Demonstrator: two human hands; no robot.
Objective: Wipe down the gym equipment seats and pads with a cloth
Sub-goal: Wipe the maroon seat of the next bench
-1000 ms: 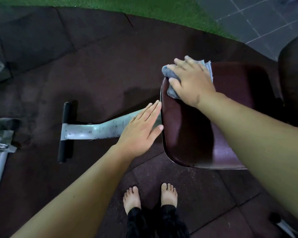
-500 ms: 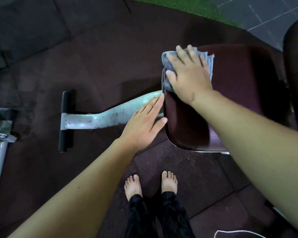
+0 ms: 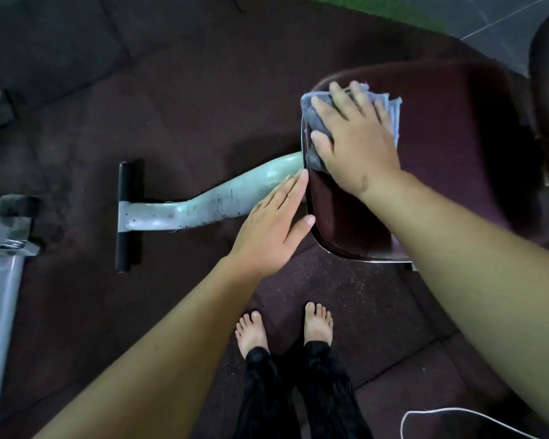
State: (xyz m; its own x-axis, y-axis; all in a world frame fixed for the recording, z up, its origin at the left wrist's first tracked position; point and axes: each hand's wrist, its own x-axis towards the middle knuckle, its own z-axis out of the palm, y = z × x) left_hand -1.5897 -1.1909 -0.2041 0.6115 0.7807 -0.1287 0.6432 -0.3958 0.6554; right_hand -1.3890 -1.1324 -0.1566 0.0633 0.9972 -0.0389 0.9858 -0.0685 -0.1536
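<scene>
From the head view, the right hand [image 3: 358, 147] lies flat on the grey cloth [image 3: 392, 114], fingers spread and fairly straight. It presses the cloth down rather than gripping it, with the thumb on the bunched part. The cloth sits at the far left corner of the maroon seat [image 3: 450, 147], and part of it is folded over the seat's left edge. The left hand [image 3: 273, 229] holds nothing. Its fingers are straight and together just beside that left edge, above the pale frame [image 3: 203, 204], and the thumb tip is at or touching the rim; I cannot tell whether it bears any weight. Most of the seat lies to the right of the cloth and toward its near edge, so the wipe looks far from done. The likeliest slip is the cloth sliding off the left edge, since nothing pinches it and a fold already hangs over. A stroke pushed leftward would drag it off onto the floor [image 3: 346, 289]. A bunched cloth may also skid over the seat in one narrow band and leave strips untouched. The bare feet [image 3: 318, 321] stand close to the seat's near edge, and a white cord [image 3: 457, 413] loops on the floor to the right, so a sideways step along the seat could catch it.
</scene>
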